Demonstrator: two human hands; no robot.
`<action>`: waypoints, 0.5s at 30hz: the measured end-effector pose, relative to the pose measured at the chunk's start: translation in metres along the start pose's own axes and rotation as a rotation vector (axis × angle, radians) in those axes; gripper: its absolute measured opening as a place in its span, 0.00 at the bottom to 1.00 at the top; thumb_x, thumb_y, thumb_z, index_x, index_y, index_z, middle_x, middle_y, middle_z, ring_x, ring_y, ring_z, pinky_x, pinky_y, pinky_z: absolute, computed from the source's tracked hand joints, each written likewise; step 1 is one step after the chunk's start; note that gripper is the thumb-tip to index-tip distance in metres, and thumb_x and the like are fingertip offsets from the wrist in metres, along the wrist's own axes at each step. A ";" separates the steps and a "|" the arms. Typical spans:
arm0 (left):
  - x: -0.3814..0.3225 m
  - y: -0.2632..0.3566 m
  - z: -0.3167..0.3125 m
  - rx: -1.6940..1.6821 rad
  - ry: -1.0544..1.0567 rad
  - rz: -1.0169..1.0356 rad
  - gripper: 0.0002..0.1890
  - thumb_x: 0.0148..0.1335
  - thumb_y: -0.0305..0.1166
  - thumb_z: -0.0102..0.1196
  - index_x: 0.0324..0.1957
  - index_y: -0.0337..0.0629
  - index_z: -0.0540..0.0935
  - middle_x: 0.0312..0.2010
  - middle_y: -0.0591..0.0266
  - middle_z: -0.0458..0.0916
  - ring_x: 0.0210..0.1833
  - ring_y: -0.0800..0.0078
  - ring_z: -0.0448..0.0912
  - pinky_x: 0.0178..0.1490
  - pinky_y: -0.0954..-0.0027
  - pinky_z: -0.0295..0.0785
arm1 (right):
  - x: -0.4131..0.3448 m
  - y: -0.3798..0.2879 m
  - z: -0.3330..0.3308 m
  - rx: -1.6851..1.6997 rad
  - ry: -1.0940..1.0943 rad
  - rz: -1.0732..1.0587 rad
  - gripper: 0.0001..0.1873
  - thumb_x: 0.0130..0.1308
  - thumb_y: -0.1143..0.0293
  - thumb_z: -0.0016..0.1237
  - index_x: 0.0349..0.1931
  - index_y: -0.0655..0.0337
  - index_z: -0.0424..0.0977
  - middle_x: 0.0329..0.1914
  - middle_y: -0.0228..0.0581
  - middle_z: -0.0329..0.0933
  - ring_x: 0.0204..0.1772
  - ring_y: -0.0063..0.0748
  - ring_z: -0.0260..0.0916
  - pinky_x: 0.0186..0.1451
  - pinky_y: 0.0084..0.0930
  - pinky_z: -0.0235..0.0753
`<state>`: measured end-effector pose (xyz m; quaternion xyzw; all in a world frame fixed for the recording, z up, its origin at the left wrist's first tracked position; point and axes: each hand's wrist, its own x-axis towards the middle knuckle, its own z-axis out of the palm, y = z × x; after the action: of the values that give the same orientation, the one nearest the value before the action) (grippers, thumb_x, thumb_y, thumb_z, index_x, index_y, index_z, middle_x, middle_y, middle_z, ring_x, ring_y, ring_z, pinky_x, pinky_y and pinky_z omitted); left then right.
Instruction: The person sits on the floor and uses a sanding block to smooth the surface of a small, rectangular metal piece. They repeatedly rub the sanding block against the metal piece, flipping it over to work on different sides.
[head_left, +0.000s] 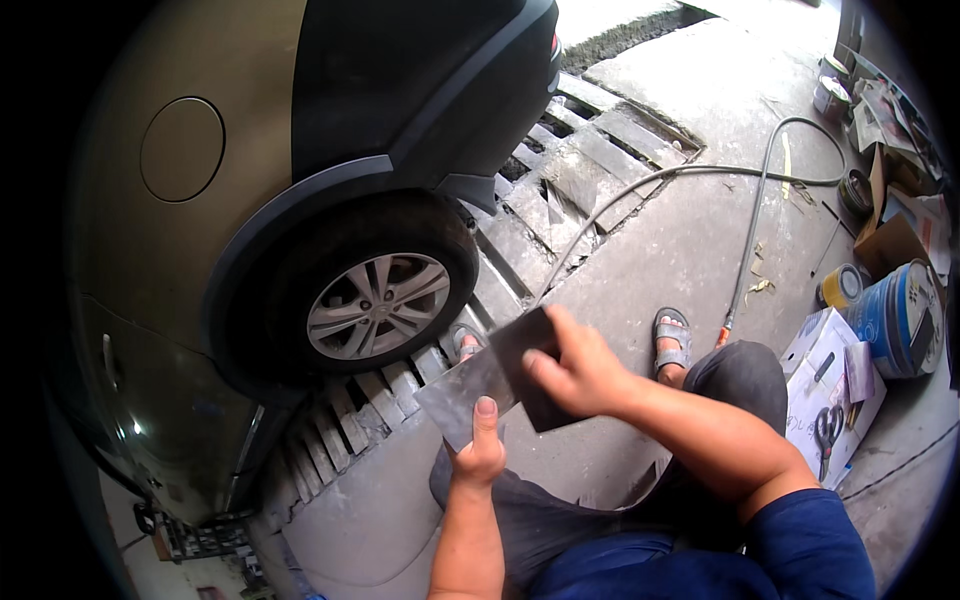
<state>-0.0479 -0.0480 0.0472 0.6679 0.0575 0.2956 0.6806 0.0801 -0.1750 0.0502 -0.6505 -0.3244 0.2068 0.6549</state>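
My left hand (480, 454) grips a thin, flat grey plate (469, 390) by its near edge, with the thumb pressed on its upper face. A dark rectangular sheet (541, 401) is in my right hand (581, 364), thumb on top and fingers along the far edge. The sheet overlaps the right end of the plate. Whether they touch, and what each is made of, I cannot tell. Both hands are above my knees, in front of the car's wheel (379, 304).
A car with a dark unpainted-looking rear panel (360, 82) stands at left, over a slatted floor grate (585, 142). An air hose (675, 171) loops across the concrete. At right are a white box (814, 375) bearing scissors (827, 435), a blue bucket (877, 322) and cans (838, 285).
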 end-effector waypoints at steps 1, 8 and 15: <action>0.001 0.001 0.004 -0.015 -0.011 0.005 0.27 0.69 0.28 0.48 0.67 0.31 0.59 0.64 0.51 0.66 0.67 0.60 0.65 0.71 0.62 0.57 | 0.004 0.005 -0.004 0.050 0.028 0.058 0.24 0.61 0.69 0.49 0.53 0.72 0.60 0.31 0.66 0.76 0.37 0.70 0.74 0.38 0.52 0.75; -0.013 -0.020 -0.027 -0.052 -0.018 -0.076 0.31 0.71 0.46 0.47 0.66 0.32 0.60 0.63 0.52 0.68 0.65 0.61 0.68 0.70 0.60 0.60 | -0.004 -0.001 0.003 -0.027 -0.002 -0.059 0.21 0.63 0.70 0.48 0.53 0.69 0.59 0.31 0.66 0.75 0.38 0.71 0.73 0.38 0.53 0.73; -0.003 -0.004 -0.003 0.155 0.064 -0.028 0.26 0.72 0.37 0.46 0.64 0.29 0.62 0.56 0.51 0.74 0.59 0.63 0.73 0.65 0.63 0.63 | -0.004 0.001 0.006 -0.040 -0.043 -0.068 0.23 0.62 0.70 0.47 0.55 0.69 0.57 0.30 0.65 0.75 0.38 0.69 0.74 0.38 0.52 0.75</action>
<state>-0.0502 -0.0469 0.0417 0.7080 0.1113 0.3018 0.6287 0.0729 -0.1734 0.0480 -0.6475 -0.3644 0.1921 0.6411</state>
